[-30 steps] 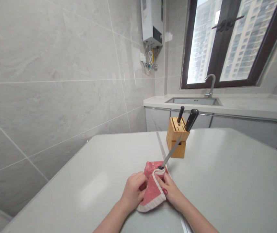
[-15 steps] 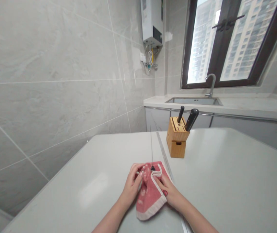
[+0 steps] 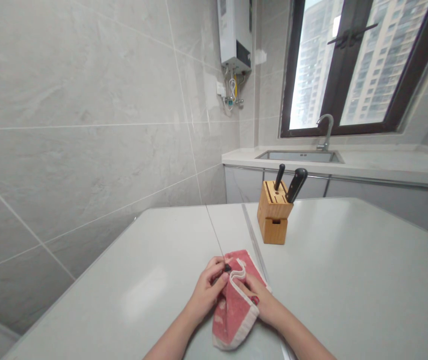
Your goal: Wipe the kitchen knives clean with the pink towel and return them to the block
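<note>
A pink towel [image 3: 232, 320] with a white border is bunched between my two hands over the table. A long, very thin straight blade or rod [image 3: 214, 229] rises from it and leans to the left; seen nearly edge-on, its exact kind is unclear. At its base is a black end [image 3: 228, 268]. My left hand [image 3: 208, 287] is closed around this black end, with the towel against its fingers. From the other side, my right hand [image 3: 261, 297] grips the towel folds, some fingers hidden in the cloth. A small red detail shows by that hand.
A wooden knife block [image 3: 275, 215] with two black-handled knives [image 3: 296, 185] stands beyond my hands, slightly right. A seam strip [image 3: 252, 235] runs along the white table [image 3: 153, 295]. Farther back are a sink [image 3: 300, 156], a faucet [image 3: 326, 131] and a wall-mounted heater [image 3: 235, 35].
The thin blade or rod has swung from nearly upright to leaning left, its black end shifting left into my left hand. The towel's lower edge has dropped slightly. The knife block is unmoved.
</note>
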`<state>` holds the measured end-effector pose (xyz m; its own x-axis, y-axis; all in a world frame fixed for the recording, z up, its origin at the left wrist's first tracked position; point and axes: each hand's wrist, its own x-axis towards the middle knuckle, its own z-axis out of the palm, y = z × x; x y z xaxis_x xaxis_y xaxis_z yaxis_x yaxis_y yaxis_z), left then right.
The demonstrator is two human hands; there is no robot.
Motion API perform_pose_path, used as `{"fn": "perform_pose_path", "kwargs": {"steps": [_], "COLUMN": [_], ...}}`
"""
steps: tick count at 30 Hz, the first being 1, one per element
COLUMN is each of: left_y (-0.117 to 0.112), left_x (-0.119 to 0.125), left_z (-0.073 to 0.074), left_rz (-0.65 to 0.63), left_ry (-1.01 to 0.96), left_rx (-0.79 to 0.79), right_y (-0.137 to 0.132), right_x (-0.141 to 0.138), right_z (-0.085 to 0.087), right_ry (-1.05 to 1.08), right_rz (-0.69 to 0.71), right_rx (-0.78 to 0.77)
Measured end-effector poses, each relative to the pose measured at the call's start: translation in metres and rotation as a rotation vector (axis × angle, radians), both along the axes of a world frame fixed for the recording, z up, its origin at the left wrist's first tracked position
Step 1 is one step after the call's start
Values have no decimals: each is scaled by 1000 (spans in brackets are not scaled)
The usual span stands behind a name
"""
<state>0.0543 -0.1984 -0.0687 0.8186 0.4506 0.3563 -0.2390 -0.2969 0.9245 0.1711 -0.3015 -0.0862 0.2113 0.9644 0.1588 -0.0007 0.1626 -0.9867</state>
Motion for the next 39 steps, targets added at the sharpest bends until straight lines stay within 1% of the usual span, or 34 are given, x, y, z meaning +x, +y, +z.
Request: {"fn": "perform_pose_path", "kwargs": {"steps": [5,10,13,15,20,24,29,33,35,39], "left_y": [-1,6,10,12,12,13,13,13,13,13], "left_x": [0,1,2,3,3,3,3,1,1,2], "left_z": [0,-10,-16,-19,-20,-21,-20,-19,-19,-17], "left_rz": [38,198,282,314,338,354,362,381,413,461], "left_ry": [-41,-64,-90,-116,-156,-158,-158,-129,-130,-158], "left_rx": [-97,-137,-173,-193,-207,-211,-241,-272,-281,-287], "right_y": [2,0,-2,-3,-5,-3,0,0,0,-2], "right_x": [1,1,2,2,2,4,5,4,3,3], "right_z": [1,5,7,8,11,5,-1,0,1,3], "right_ry": [-25,-66,-122,-162,-242,-266,-240,-164,-136,-185], "right_rz": [-21,-36,-34,-44,-51,-58,-65,-23,-13,-46], "right_rx": [29,88,71,55,45,58,45,47,44,27]}}
